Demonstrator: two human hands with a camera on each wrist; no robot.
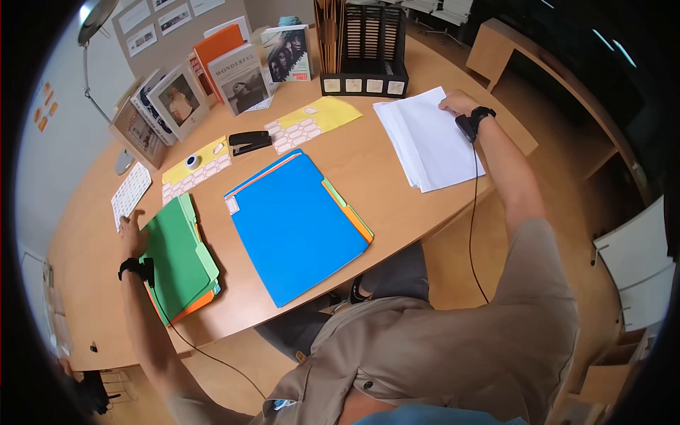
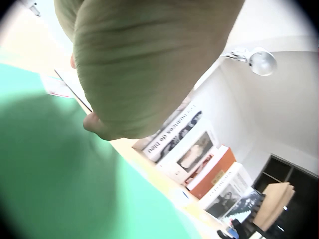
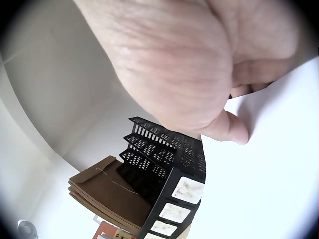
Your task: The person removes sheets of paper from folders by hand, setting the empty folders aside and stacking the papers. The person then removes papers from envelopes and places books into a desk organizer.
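Observation:
My left hand [image 1: 132,237] lies at the far left edge of a stack of green folders [image 1: 177,248], its fingers loosely extended. In the left wrist view the thumb overlaps the edge of the green cover [image 2: 60,164]. My right hand [image 1: 462,106] grips the far right corner of a stack of white paper [image 1: 435,145]. In the right wrist view the thumb [image 3: 234,130] lies on the top sheet, with other fingers bent at the paper's edge. Between the hands lies a blue folder [image 1: 297,227] with green and orange tabbed folders showing beneath it.
Beyond the folders lie a black stapler [image 1: 250,142] and yellow-backed label sheets [image 1: 329,117]. A white keyboard [image 1: 132,193] is at the left. Standing books [image 1: 241,81] and a black file organizer [image 1: 365,85] with brown envelopes [image 3: 112,191] line the back.

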